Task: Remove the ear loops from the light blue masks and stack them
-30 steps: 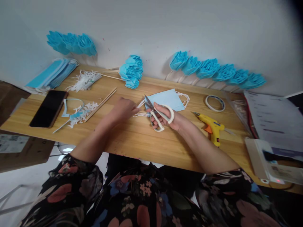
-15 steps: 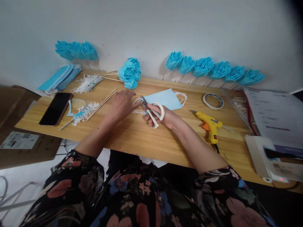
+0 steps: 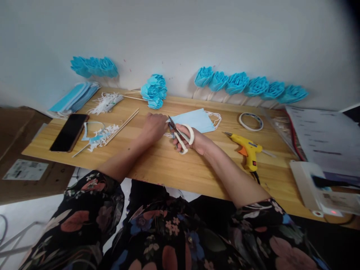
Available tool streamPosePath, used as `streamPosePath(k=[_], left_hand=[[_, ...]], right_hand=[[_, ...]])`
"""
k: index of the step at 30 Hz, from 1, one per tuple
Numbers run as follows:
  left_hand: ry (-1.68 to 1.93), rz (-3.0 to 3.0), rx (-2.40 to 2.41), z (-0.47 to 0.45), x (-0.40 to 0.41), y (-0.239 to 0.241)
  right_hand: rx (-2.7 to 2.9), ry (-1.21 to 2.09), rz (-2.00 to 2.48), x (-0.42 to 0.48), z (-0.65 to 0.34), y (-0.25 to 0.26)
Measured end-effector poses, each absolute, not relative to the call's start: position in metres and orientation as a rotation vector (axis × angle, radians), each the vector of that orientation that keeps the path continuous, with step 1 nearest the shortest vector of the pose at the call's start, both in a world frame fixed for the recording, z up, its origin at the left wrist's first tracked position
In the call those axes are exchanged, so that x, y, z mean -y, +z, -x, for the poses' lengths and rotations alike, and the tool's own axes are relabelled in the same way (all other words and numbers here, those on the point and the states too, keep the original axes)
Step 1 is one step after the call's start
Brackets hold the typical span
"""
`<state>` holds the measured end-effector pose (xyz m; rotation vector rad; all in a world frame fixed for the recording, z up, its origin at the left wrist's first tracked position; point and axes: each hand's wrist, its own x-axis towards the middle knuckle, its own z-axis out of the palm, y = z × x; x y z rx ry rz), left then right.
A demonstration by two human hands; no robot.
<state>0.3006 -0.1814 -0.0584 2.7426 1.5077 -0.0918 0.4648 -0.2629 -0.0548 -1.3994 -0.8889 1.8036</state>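
Right now the right hand (image 3: 197, 140) is closed through the white loops of the scissors (image 3: 180, 134), whose blades point away from the person toward the near corner of the blue face mask (image 3: 194, 120) lying flat on the desk (image 3: 174, 168) just beyond the knuckles. The left hand (image 3: 154, 125) is curled with its fingertips pinched at the mask's white ear loop (image 3: 168, 134), touching or just beside the blade tips; whether the cord is truly gripped is hard to tell. Judging from how things lie, the cutting of this mask is only at its start: the loop on the far side (image 3: 215, 118) is still attached and the sheet looks whole. Plenty looks already made, namely a row of blue flowers (image 3: 247, 84) along the wall beyond the right hand, one bunch (image 3: 154, 90) just past the left hand, and another group (image 3: 94, 66) farther to the left. To the left of the left hand lie wooden sticks (image 3: 123, 123), cut scraps (image 3: 99, 134), a phone (image 3: 69, 132) and a stack of unused masks (image 3: 75, 96). To the right of the right hand sit a glue gun (image 3: 247, 146) and a tape roll (image 3: 251, 121). Nothing blocks the blades.
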Motion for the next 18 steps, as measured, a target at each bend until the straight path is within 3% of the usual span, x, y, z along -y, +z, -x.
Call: streamPosePath(k=[18], left_hand=[[-0.031, -2.609, -1.337, -0.288, 0.183, -0.041]], right_hand=[[1.153, 1.767, 1.439, 0.264, -0.477, -0.030]])
